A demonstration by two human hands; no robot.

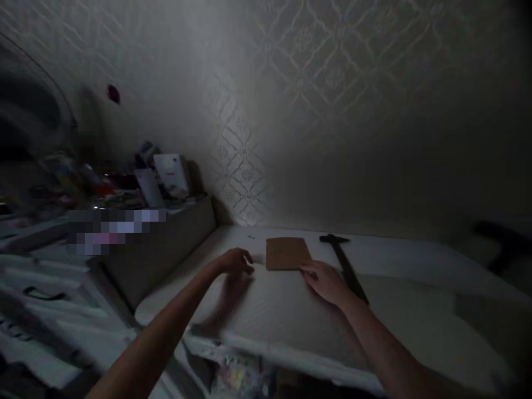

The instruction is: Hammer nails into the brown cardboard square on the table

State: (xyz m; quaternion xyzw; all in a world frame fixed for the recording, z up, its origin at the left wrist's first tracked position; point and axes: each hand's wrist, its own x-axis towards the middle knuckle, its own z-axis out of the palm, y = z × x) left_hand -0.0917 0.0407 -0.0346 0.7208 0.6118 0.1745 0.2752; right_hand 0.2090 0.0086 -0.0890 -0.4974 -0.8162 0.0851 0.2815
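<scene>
A flat brown cardboard piece (286, 252) lies on a pale table (407, 310) close to the wall. My right hand (324, 280) rests at the card's near right corner, its fingertips touching the edge, fingers curled loosely. My left hand (235, 260) hovers just left of the card, a short gap away, fingers bent downward with nothing visible in them. The room is dim and both hands are slightly smeared.
A long dark T-shaped tool (344, 260) lies right of the card. A low cabinet (166, 244) on the left carries boxes and clutter (166, 174). White sheets or panels (50, 310) are stacked lower left. Patterned wallpaper (245, 160) backs the table.
</scene>
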